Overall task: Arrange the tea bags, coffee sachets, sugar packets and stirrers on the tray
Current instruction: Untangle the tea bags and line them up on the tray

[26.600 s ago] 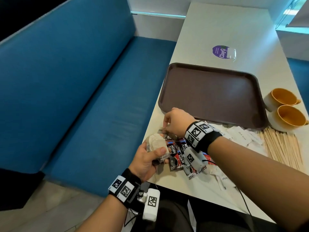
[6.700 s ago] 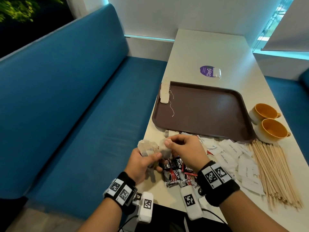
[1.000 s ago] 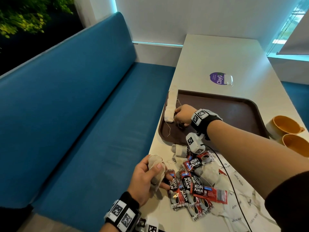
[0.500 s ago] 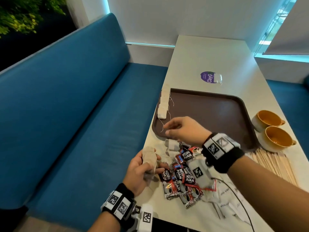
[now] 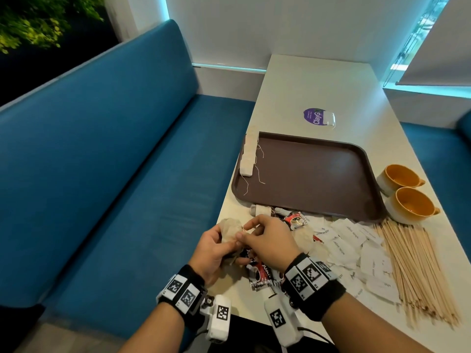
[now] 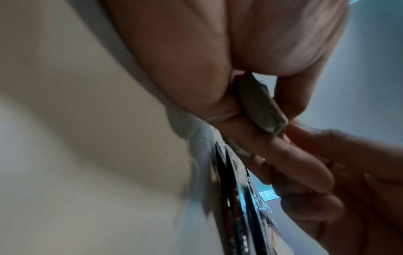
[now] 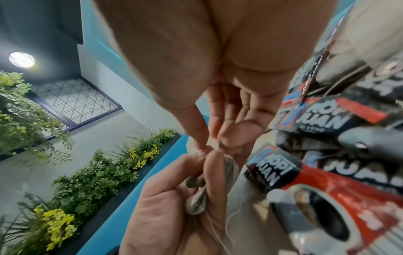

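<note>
My left hand (image 5: 216, 248) grips a bunch of beige tea bags (image 5: 230, 229) at the table's near left edge. My right hand (image 5: 267, 238) meets it and pinches a tea bag's edge (image 7: 210, 144) with thumb and forefinger. A row of tea bags (image 5: 248, 155) lies along the left rim of the brown tray (image 5: 318, 174). Red and black coffee sachets (image 5: 260, 275) lie under my hands, white sugar packets (image 5: 356, 250) to their right, and wooden stirrers (image 5: 418, 266) further right. In the left wrist view my fingers (image 6: 250, 143) curl round a tea bag (image 6: 259, 107).
Two orange cups (image 5: 405, 192) stand right of the tray. A purple sticker (image 5: 316, 117) marks the far table. A blue bench (image 5: 114, 174) runs along the table's left edge. A loose tea bag (image 5: 261, 210) and one sachet (image 5: 295, 220) lie just before the tray.
My right hand has come back from the tray's left rim to my left hand and now pinches a tea bag from the bunch. The left hand has stayed holding the bunch.
</note>
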`<control>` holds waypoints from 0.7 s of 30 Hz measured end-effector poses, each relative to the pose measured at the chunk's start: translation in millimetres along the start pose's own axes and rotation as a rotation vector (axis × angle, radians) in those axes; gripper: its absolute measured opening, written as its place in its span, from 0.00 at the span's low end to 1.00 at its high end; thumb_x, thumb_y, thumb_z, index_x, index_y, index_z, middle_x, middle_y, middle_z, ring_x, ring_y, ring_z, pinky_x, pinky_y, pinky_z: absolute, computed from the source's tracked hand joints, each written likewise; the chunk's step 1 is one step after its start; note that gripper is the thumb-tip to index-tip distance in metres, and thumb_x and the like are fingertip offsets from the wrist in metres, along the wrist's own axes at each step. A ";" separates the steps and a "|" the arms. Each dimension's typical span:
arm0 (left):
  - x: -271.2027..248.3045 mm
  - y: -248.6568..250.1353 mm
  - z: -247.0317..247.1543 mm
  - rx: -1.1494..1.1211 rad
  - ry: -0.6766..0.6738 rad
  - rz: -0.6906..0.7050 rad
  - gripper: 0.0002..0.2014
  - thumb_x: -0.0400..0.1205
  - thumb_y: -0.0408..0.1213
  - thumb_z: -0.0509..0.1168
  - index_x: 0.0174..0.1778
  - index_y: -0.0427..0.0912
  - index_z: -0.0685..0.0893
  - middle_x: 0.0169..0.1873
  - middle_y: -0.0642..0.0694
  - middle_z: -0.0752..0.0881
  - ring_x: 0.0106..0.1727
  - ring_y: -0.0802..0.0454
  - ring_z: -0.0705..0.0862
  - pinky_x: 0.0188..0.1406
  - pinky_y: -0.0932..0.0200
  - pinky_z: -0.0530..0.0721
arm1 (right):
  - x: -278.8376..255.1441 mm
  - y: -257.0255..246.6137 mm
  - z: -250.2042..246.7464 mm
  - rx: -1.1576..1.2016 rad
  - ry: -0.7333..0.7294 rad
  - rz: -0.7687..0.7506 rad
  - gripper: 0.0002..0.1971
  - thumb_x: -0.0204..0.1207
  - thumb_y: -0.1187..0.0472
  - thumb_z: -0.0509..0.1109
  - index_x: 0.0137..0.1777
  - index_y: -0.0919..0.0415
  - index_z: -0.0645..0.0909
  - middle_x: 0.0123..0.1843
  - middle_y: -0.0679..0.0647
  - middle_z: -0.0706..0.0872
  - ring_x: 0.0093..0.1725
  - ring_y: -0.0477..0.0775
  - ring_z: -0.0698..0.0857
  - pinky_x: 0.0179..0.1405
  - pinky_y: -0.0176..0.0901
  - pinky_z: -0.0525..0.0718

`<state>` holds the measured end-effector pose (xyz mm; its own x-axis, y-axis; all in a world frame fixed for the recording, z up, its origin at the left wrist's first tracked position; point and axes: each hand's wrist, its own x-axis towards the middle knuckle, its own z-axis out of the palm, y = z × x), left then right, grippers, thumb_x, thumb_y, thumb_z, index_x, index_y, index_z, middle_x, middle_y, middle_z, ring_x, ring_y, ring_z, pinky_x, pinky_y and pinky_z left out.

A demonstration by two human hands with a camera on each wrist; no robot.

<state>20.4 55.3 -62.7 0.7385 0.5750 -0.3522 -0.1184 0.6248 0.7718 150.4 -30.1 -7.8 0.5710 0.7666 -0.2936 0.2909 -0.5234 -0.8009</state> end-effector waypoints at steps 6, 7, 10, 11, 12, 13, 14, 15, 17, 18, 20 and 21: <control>-1.7 1.3 1.3 -0.004 -0.019 0.020 0.18 0.78 0.14 0.69 0.63 0.31 0.78 0.44 0.36 0.90 0.40 0.42 0.91 0.26 0.52 0.91 | 0.8 -0.5 -3.8 0.046 -0.016 -0.004 0.07 0.73 0.54 0.83 0.39 0.55 0.89 0.36 0.54 0.92 0.36 0.53 0.90 0.43 0.50 0.91; -1.9 1.7 1.4 -0.005 -0.021 0.026 0.19 0.78 0.16 0.71 0.63 0.31 0.78 0.46 0.36 0.89 0.42 0.41 0.91 0.26 0.52 0.91 | 1.0 -0.9 -5.0 0.076 -0.020 -0.001 0.07 0.73 0.56 0.83 0.39 0.56 0.89 0.36 0.54 0.92 0.34 0.53 0.89 0.40 0.49 0.91; -2.3 3.1 1.8 -0.006 -0.043 0.028 0.23 0.75 0.26 0.75 0.66 0.33 0.78 0.53 0.31 0.89 0.45 0.36 0.91 0.26 0.52 0.91 | 1.8 -3.4 -12.5 0.239 -0.017 0.014 0.08 0.76 0.63 0.80 0.43 0.68 0.86 0.35 0.58 0.89 0.27 0.52 0.86 0.28 0.43 0.86; -2.3 3.5 1.8 -0.013 -0.059 0.027 0.23 0.76 0.28 0.74 0.67 0.32 0.78 0.54 0.30 0.89 0.45 0.35 0.92 0.26 0.53 0.91 | 2.6 -3.8 -15.8 0.270 -0.002 0.016 0.08 0.77 0.64 0.80 0.44 0.70 0.86 0.35 0.59 0.88 0.28 0.53 0.86 0.27 0.42 0.86; -2.3 3.7 1.7 -0.015 -0.072 0.028 0.23 0.77 0.29 0.73 0.67 0.31 0.78 0.54 0.30 0.89 0.44 0.34 0.92 0.25 0.54 0.90 | 3.8 -3.7 -19.3 0.284 0.012 0.011 0.08 0.77 0.65 0.79 0.44 0.70 0.86 0.36 0.60 0.89 0.29 0.53 0.87 0.28 0.43 0.87; -2.2 3.5 1.1 -0.010 -0.077 0.027 0.22 0.77 0.30 0.73 0.66 0.31 0.78 0.53 0.30 0.89 0.44 0.35 0.92 0.25 0.54 0.90 | 5.0 -3.3 -22.4 0.293 0.019 0.003 0.06 0.77 0.66 0.79 0.45 0.69 0.87 0.37 0.61 0.89 0.30 0.53 0.88 0.31 0.46 0.89; -1.9 3.4 0.5 -0.002 -0.077 0.028 0.20 0.78 0.30 0.72 0.65 0.30 0.79 0.51 0.30 0.89 0.43 0.36 0.92 0.24 0.55 0.90 | 6.6 -2.1 -25.2 0.303 0.018 -0.005 0.05 0.77 0.66 0.79 0.46 0.68 0.87 0.37 0.61 0.90 0.31 0.52 0.88 0.34 0.49 0.90; -1.4 3.0 -0.2 0.005 -0.077 0.034 0.18 0.78 0.31 0.71 0.63 0.29 0.80 0.50 0.29 0.89 0.42 0.37 0.92 0.23 0.55 0.89 | 7.8 -1.1 -28.0 0.312 0.012 -0.010 0.03 0.77 0.66 0.79 0.46 0.66 0.88 0.37 0.61 0.90 0.31 0.51 0.88 0.37 0.51 0.90; 0.2 1.7 -2.2 0.026 -0.085 0.051 0.16 0.78 0.31 0.71 0.60 0.28 0.82 0.50 0.28 0.90 0.40 0.39 0.92 0.22 0.56 0.88 | 9.5 0.7 -32.2 0.304 0.004 -0.025 0.01 0.78 0.66 0.79 0.47 0.62 0.90 0.37 0.60 0.91 0.32 0.49 0.88 0.40 0.49 0.90; 0.9 1.1 -2.9 0.037 -0.088 0.059 0.16 0.79 0.30 0.72 0.60 0.28 0.82 0.50 0.28 0.90 0.40 0.41 0.92 0.21 0.57 0.87 | 9.8 1.0 -33.5 0.295 0.003 -0.039 0.01 0.78 0.65 0.79 0.47 0.60 0.90 0.38 0.59 0.92 0.33 0.49 0.88 0.41 0.48 0.90; 1.3 0.0 -3.0 0.040 -0.086 0.068 0.14 0.80 0.28 0.73 0.59 0.28 0.83 0.49 0.28 0.90 0.38 0.42 0.92 0.20 0.58 0.87 | 9.4 1.2 -32.5 0.303 0.016 -0.060 0.02 0.78 0.63 0.79 0.49 0.57 0.90 0.42 0.60 0.93 0.34 0.50 0.88 0.44 0.51 0.92; 1.6 -0.5 -2.5 0.037 -0.080 0.069 0.14 0.80 0.28 0.73 0.59 0.28 0.83 0.48 0.29 0.90 0.37 0.42 0.92 0.20 0.58 0.86 | 8.2 1.2 -30.3 0.327 0.036 -0.065 0.04 0.78 0.63 0.79 0.51 0.57 0.89 0.44 0.62 0.92 0.35 0.51 0.89 0.44 0.54 0.93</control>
<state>20.0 57.3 -65.0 0.7802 0.5710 -0.2554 -0.1472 0.5644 0.8122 178.7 -35.7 4.7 0.5877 0.7780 -0.2221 0.0697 -0.3222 -0.9441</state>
